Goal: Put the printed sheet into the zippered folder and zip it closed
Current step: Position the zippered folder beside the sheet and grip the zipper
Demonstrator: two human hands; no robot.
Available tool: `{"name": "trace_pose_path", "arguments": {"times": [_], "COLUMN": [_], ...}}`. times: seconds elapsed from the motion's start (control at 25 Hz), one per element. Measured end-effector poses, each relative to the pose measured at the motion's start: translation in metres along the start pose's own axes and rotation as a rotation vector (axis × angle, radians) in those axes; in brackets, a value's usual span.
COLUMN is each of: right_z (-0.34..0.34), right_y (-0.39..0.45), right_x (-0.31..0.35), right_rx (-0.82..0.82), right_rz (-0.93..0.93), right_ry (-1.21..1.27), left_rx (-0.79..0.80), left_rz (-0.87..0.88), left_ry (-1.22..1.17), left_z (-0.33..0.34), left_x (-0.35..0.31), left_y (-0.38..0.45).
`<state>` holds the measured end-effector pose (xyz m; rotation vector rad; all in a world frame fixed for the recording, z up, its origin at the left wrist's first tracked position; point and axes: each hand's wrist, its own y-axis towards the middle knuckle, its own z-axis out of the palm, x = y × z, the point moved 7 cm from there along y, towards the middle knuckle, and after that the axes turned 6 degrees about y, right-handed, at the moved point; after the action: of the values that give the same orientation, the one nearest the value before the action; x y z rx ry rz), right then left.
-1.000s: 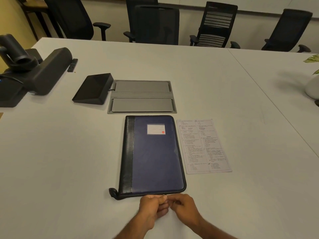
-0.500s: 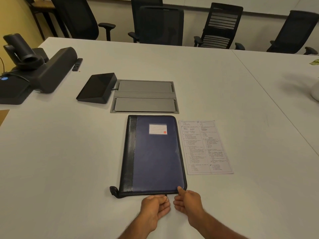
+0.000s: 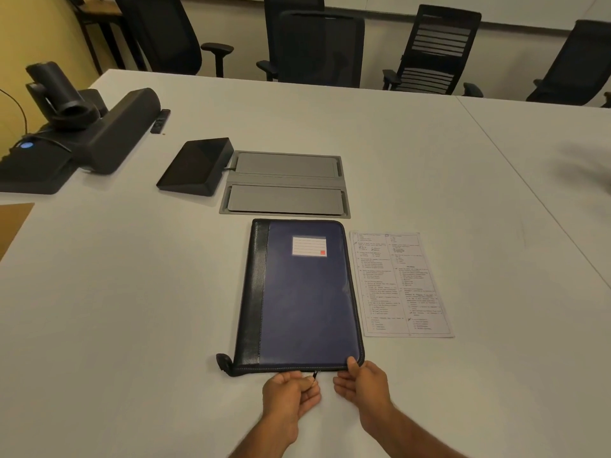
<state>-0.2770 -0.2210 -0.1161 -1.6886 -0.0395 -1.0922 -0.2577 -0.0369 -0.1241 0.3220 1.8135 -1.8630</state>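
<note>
A blue zippered folder (image 3: 304, 292) with a black spine strip and a white label lies shut and flat on the white table (image 3: 132, 292). The printed sheet (image 3: 401, 282) lies flat just to its right, outside the folder. My left hand (image 3: 289, 396) pinches the small zipper pull (image 3: 315, 375) at the middle of the folder's near edge. My right hand (image 3: 362, 381) holds the folder's near right corner, thumb on top of the cover. A black zipper tail sticks out at the near left corner.
Beyond the folder sits a grey recessed cable hatch (image 3: 286, 183), with a black touch panel (image 3: 198, 165) to its left. A black camera and speaker bar (image 3: 82, 133) stand at far left. Office chairs (image 3: 320, 44) line the far edge.
My right hand has moved away from the left and up onto the folder's near right corner. My left hand stays at the near edge, pinching the zipper pull. The camera has shifted slightly.
</note>
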Motion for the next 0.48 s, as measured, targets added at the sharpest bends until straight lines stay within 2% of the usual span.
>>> {"name": "trace_pose_path", "arguments": {"times": [0.48], "right_z": [0.006], "right_y": [0.003], "right_x": [-0.003], "right_rx": [0.015], "right_rz": [0.043], "right_ry": [0.069], "left_rx": [-0.093], "left_rz": [0.065], "left_ry": [0.026], "left_z": [-0.045], "left_x": [-0.018], "left_y": [0.003]}}
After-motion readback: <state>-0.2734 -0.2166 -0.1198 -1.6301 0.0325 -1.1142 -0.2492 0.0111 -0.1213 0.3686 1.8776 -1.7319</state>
